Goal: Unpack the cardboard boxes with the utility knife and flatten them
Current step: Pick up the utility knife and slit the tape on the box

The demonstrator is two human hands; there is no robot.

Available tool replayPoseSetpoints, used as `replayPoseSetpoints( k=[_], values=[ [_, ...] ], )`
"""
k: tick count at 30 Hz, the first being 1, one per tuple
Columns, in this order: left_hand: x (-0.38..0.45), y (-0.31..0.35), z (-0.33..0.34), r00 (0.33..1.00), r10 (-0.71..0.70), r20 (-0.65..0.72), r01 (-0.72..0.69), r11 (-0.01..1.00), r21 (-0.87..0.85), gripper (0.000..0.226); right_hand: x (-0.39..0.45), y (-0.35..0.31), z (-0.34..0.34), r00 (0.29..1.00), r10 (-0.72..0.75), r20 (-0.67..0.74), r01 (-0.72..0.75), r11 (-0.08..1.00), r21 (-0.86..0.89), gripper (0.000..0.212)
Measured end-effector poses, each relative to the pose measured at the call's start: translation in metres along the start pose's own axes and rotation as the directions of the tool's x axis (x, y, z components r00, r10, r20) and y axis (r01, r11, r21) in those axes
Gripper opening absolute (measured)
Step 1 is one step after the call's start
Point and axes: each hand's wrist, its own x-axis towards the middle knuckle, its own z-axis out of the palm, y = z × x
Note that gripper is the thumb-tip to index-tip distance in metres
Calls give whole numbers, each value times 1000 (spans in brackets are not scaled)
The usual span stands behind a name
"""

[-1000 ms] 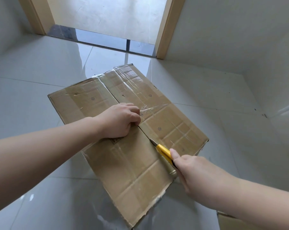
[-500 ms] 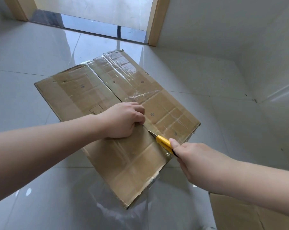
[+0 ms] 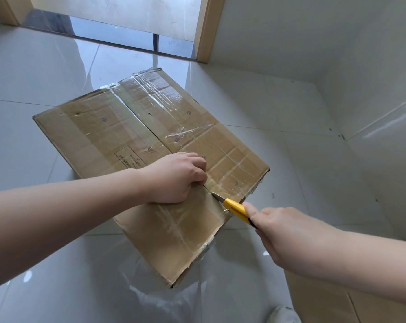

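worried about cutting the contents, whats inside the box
Nothing inside shows. The box is shut, its taped flaps closed; the left hand presses on top, and the knife in the right hand is near the end of the center seam.

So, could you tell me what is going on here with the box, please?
A person is slitting the tape on a cardboard box that stands on the tiled floor. The left hand presses down on the top beside the centre seam, while the right hand holds a yellow utility knife, its blade in the seam near the box's near edge.
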Motion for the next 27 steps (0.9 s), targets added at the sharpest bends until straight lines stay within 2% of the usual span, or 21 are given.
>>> replayPoseSetpoints(
  k=[4,8,13,19,27],
  values=[
    [0,0,1,1000,-9,3,9,1000,14,42,-14,7,0,1000,8,30,-7,1000,-30,66],
    [1,5,1,1000,-8,24,8,1000,19,33,-16,4,1,999,22,38,-21,999,-34,67],
    [3,11,4,999,8,49,-9,1000,8,46,-28,8,-2,997,51,64,-49,998,-31,68],
    [9,24,7,998,26,56,-24,999,-25,32,-29,4,1,998,48,48,-48,999,1,65],
    [10,28,14,998,34,62,-30,998,-61,43,-46,10,7,999,17,41,-18,1000,19,62]
  ],
)
